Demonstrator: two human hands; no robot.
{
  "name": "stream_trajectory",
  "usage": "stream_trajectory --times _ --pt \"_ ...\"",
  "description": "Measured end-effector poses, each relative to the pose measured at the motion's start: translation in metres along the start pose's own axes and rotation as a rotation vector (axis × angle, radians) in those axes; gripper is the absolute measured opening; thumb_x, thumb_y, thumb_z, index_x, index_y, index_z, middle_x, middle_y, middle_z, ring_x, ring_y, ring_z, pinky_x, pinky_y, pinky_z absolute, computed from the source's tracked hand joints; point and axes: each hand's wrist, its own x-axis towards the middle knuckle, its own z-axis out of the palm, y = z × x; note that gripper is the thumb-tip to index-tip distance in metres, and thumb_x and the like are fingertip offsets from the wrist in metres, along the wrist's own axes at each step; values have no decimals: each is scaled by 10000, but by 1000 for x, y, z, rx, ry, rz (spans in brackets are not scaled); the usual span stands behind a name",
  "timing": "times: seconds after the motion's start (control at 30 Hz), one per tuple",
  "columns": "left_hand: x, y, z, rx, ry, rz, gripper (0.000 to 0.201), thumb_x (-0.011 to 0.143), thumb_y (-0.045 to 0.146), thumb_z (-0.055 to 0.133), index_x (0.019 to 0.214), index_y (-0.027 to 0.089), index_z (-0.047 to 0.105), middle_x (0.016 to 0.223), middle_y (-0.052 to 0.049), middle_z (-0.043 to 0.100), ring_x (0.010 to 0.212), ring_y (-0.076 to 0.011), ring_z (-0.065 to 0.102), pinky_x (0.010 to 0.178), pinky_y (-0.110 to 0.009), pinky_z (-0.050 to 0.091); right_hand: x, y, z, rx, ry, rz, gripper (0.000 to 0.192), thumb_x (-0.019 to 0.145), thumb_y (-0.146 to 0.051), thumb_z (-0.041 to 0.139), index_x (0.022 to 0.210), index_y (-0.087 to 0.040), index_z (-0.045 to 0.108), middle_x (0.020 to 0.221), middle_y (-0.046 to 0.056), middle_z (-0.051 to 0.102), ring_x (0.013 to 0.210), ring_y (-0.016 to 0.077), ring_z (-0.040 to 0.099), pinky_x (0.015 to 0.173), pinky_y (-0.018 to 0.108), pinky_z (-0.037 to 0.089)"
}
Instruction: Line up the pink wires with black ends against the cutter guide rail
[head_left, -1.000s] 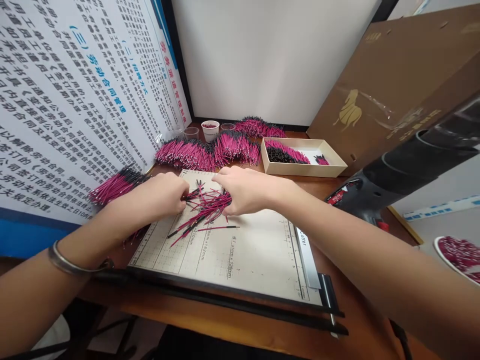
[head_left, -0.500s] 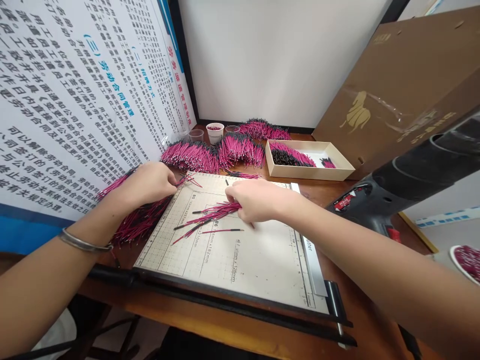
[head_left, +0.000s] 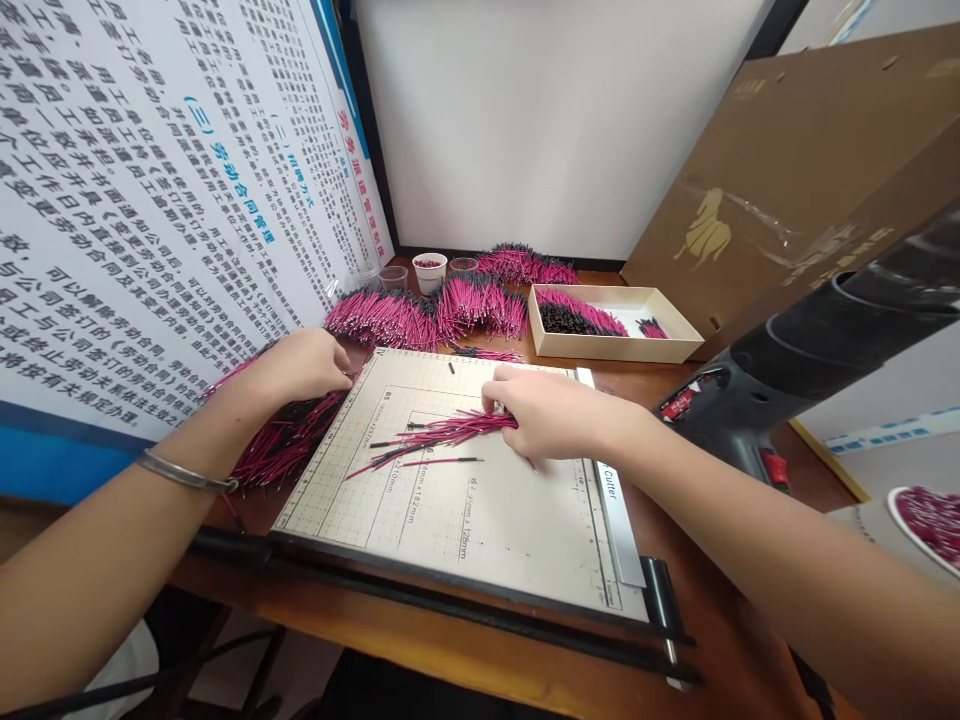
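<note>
R fingers [head_left: 501,398]: curled down and pinched on the near ends of a small bundle of pink wires [head_left: 442,432]. The bundle lies flat on the cutter board [head_left: 510,520], fanned to the L, dark tips pointing L. Our right hand [head_left: 551,415] rests palm-down on the board over the bundle's R end. One single wire [head_left: 444,461] lies apart, just in front of the bundle.

L fingers [head_left: 337,365]: bent down at the top of the side pile [head_left: 281,450] of pink wires, just off the board's L edge. We cannot tell whether they grip any wires or only press on them. Our left hand [head_left: 300,365] covers the pile's far end. A metal bangle [head_left: 184,472] sits on that wrist.

Step in hand, as we judge it: collecting loose wires on the board into one bundle, R side; L side is at the stacked pile.

Handling note (judgement): the bundle is fanned, tips uneven. Any lift calls for a tighter pinch and ends squared first; the single wire lies outside the grip.

Surroundings:
- Back of tabletop [head_left: 420,640]: more wire heaps [head_left: 427,315], small cups [head_left: 429,270].
- Back R: shallow tray [head_left: 611,352] w/ wires inside.
- R: black power tool [head_left: 787,380]; brown carton [head_left: 787,180] behind.
- L: printed poster [head_left: 150,200], upright.
</note>
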Motion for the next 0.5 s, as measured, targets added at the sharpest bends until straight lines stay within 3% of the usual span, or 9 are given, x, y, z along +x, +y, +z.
stream_trajectory --times 0.07,0.17,0.3,0.5 --pt "-2 -2 -4 7 -21 -23 242 627 341 633 760 235 805 648 -43 736 697 -276 692 699 -349 502 -3 2 3 19 20 15 177 806 -58 573 956 -144 610 1062 87 566 743 143 469 609 296 331" --pt "-2 -2 -12 20 -8 -37 313 658 387 606 838 235 812 836 -60 790 844 -298 714 781 -350 521 -8 6 7 51 51 26 213 832 -68 562 1024 -135 622 1152 108 549 800 155 509 658 300 368" --pt "22 -3 -15 16 36 -40 509 702 443 543 1058 173 785 1120 -127 772 1065 -351 680 918 -395 509 -11 10 11 85 71 17 248 845 -98 565 1079 -141 635 1157 112 562 867 185 542 686 308 382" --pt "71 -9 1 -58 -127 41 473 541 380 632 940 183 793 899 -83 795 867 -272 715 782 -297 540 -11 11 13 101 89 11 276 841 -107 562 1101 -142 648 1158 122 581 889 200 554 709 322 384"
